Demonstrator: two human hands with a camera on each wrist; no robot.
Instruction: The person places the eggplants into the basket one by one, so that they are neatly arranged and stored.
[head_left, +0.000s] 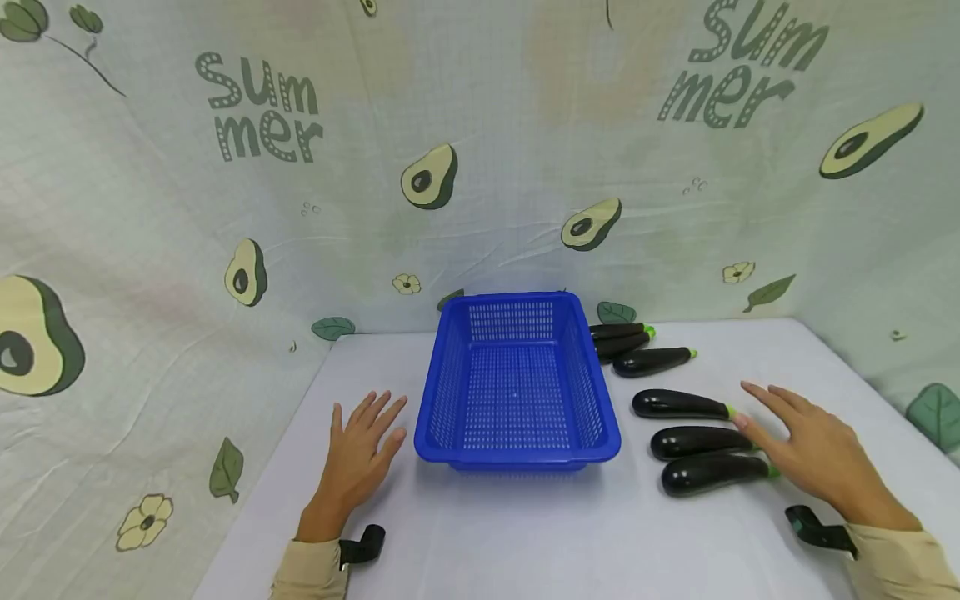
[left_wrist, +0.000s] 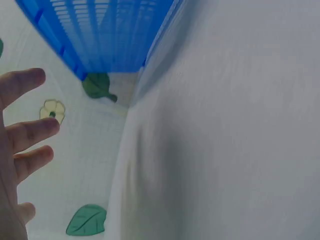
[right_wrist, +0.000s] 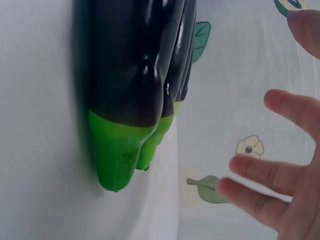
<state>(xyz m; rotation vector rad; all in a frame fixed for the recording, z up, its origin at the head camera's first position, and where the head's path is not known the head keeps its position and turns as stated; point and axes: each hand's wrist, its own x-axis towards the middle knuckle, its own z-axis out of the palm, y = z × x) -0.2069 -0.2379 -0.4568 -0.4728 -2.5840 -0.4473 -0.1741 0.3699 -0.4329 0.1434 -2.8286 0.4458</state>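
A blue plastic basket (head_left: 514, 392) with nothing in it stands in the middle of the table. To its left my left hand (head_left: 356, 458) hovers with spread fingers, holding nothing; the left wrist view shows the same hand (left_wrist: 22, 140) beside the basket (left_wrist: 115, 35). My right hand (head_left: 821, 450) is over the green stem ends of three dark eggplants, the nearest (head_left: 712, 475) in front, with fingers spread. In the right wrist view the hand (right_wrist: 280, 170) is apart from the eggplants (right_wrist: 125, 65); whether the thumb touches a stem in the head view, I cannot tell.
Several more eggplants (head_left: 651, 361) lie at the back, right of the basket, some partly hidden by its rim. A white cloth covers the table (head_left: 525, 542). Behind and at the sides hangs a patterned curtain (head_left: 510, 108) with avocados and leaves.
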